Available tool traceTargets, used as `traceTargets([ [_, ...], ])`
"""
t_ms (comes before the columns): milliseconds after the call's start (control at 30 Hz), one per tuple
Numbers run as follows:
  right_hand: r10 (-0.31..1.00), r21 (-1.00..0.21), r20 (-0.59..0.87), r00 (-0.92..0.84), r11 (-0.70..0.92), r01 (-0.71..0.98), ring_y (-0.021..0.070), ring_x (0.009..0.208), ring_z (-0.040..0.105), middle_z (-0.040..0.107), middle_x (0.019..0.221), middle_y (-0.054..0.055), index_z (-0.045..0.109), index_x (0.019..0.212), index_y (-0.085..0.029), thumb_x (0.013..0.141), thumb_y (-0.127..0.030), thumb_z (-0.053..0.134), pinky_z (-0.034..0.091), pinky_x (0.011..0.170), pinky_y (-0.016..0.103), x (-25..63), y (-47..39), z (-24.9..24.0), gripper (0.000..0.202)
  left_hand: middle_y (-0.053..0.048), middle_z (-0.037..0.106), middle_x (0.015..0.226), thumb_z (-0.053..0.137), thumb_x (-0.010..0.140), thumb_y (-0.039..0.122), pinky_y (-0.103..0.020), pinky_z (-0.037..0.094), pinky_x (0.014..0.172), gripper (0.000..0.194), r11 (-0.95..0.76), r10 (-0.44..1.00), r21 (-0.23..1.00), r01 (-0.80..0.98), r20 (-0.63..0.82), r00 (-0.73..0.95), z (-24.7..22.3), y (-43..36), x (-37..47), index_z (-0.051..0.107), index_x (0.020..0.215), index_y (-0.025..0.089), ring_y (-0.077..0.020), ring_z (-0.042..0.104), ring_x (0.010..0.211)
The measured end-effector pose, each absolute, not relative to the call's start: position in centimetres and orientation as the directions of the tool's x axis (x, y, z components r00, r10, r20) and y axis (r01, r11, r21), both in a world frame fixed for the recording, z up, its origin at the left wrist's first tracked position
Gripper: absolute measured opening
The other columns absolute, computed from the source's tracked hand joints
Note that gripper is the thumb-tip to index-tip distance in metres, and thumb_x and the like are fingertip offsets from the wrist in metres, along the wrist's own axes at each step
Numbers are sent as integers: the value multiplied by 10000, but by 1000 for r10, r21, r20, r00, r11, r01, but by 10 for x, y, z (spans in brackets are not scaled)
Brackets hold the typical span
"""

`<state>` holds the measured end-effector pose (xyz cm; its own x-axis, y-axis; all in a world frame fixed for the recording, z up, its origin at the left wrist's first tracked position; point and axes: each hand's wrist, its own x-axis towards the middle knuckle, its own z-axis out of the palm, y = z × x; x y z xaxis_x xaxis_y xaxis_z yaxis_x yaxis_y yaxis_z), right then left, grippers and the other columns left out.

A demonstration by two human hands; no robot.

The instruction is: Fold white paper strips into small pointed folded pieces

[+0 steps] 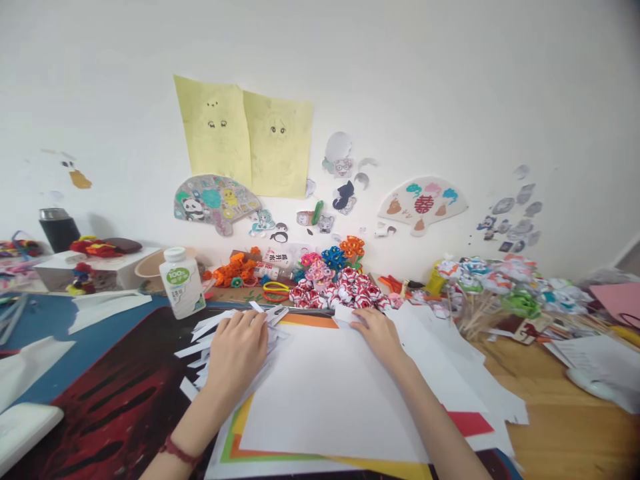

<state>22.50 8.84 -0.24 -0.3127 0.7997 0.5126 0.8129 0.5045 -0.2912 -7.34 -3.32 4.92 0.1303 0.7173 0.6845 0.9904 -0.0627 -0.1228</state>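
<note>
A large white sheet (pixel 330 393) lies on top of a stack of coloured sheets (pixel 240 427), whose orange, green and yellow edges show. To its left, my left hand (pixel 240 347) rests with curled fingers on a pile of narrow white paper strips (pixel 200 347); what its fingertips hold is too small to tell. My right hand (pixel 377 333) is at the far right corner of the sheet, its thumb and fingers on a small white paper piece (pixel 344 315). More white sheets (pixel 450 367) spread out to the right of my right forearm.
A white bottle (pixel 183 287) stands behind the strips. Red-and-white paper flowers (pixel 345 290) and orange ones (pixel 237 270) line the wall. A black flask (pixel 59 230) is at the far left, flowers on sticks (pixel 520 293) at the right.
</note>
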Motion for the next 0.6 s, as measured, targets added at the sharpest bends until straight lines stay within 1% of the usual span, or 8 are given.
traceTargets([
  [167, 807, -321, 503, -309, 507, 800, 199, 906, 632, 698, 981, 63, 685, 964, -194, 899, -261, 519, 446, 801, 293, 232, 93, 1, 191, -81, 673, 842, 419, 903, 148, -377, 363, 740, 218, -153, 785, -117, 981, 589, 193, 43, -35, -57, 635, 919, 177, -247, 578, 819],
  [267, 805, -355, 531, -263, 494, 794, 196, 845, 636, 704, 904, 77, 691, 912, -177, 913, -226, 477, 443, 773, 287, 234, 92, 1, 220, -65, 668, 783, 416, 899, 123, -379, 361, 734, 234, -198, 816, -116, 973, 531, 229, 38, -35, -50, 642, 891, 181, -240, 585, 780],
  [367, 791, -409, 588, -170, 472, 781, 212, 857, 625, 696, 917, 111, 684, 921, -153, 922, -226, 437, 435, 804, 318, 234, 91, 2, 258, -63, 671, 771, 416, 896, 108, -381, 364, 727, 244, -235, 837, -95, 967, 487, 251, 36, -36, -45, 649, 884, 175, -239, 598, 769],
  [500, 754, -513, 656, -44, 487, 707, 248, 914, 618, 693, 976, 137, 678, 964, -141, 916, -306, 438, 429, 867, 364, 223, 84, 10, 295, -65, 679, 781, 416, 896, 99, -375, 375, 724, 248, -282, 837, -40, 959, 477, 266, 34, -39, -39, 654, 893, 171, -235, 610, 766],
  [533, 750, -544, 661, -22, 499, 674, 247, 897, 628, 700, 963, 130, 681, 955, -143, 909, -336, 455, 444, 851, 354, 216, 80, 12, 300, -63, 683, 792, 412, 900, 102, -371, 379, 726, 251, -300, 835, -14, 954, 480, 269, 34, -40, -37, 652, 910, 174, -231, 613, 768],
  [600, 763, -613, 646, 4, 516, 599, 228, 791, 654, 715, 873, 104, 687, 909, -147, 902, -388, 468, 492, 744, 309, 199, 67, 16, 326, -62, 692, 838, 403, 915, 127, -367, 387, 736, 249, -335, 829, 60, 940, 493, 264, 34, -41, -34, 637, 980, 182, -229, 619, 790],
])
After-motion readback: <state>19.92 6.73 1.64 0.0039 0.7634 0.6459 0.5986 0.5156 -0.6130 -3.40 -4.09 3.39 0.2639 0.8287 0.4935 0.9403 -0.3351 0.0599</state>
